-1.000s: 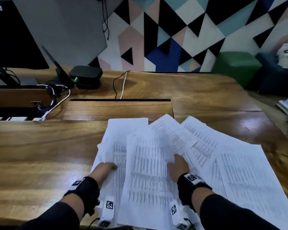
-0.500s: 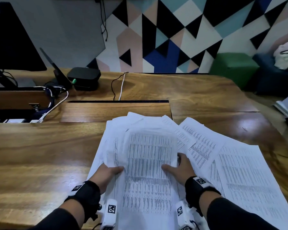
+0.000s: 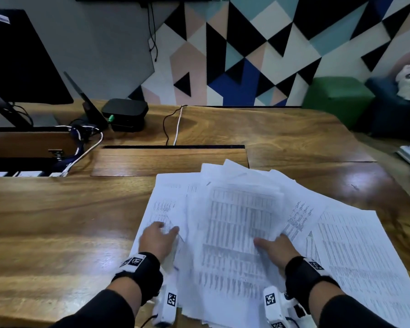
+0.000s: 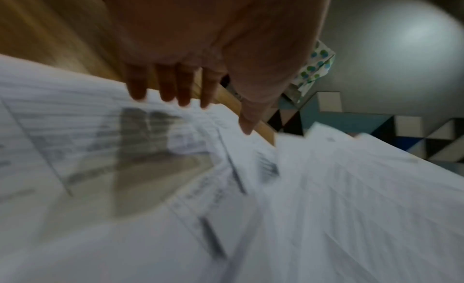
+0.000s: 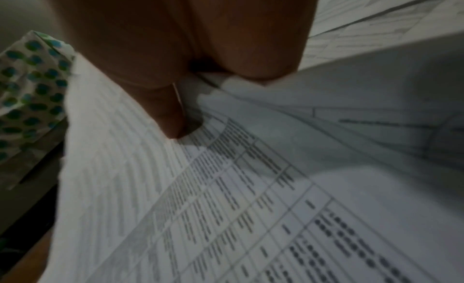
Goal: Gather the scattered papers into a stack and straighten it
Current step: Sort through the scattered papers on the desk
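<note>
White printed papers lie fanned over the near middle of the wooden desk (image 3: 57,221). My right hand (image 3: 273,248) pinches the middle bundle (image 3: 242,221) at its right edge. In the right wrist view its thumb (image 5: 170,116) lies on top of the bundle (image 5: 226,198), and the other fingers are hidden beneath. My left hand (image 3: 160,237) is over a single sheet (image 3: 166,204) at the left of the fan, fingers straight and apart. In the blurred left wrist view, its fingertips (image 4: 183,100) sit just above that sheet (image 4: 150,178). More sheets (image 3: 355,252) lie spread to the right.
A dark monitor (image 3: 17,58) stands at the back left. Near it are a black box (image 3: 124,113) and cables (image 3: 178,124) that run into a slot behind a wooden flap (image 3: 171,160). A green stool (image 3: 336,98) stands beyond the desk's right end.
My left hand has let go of the middle bundle and moved left over the leftmost sheet. My right hand has carried the bundle slightly right, still holding it.
</note>
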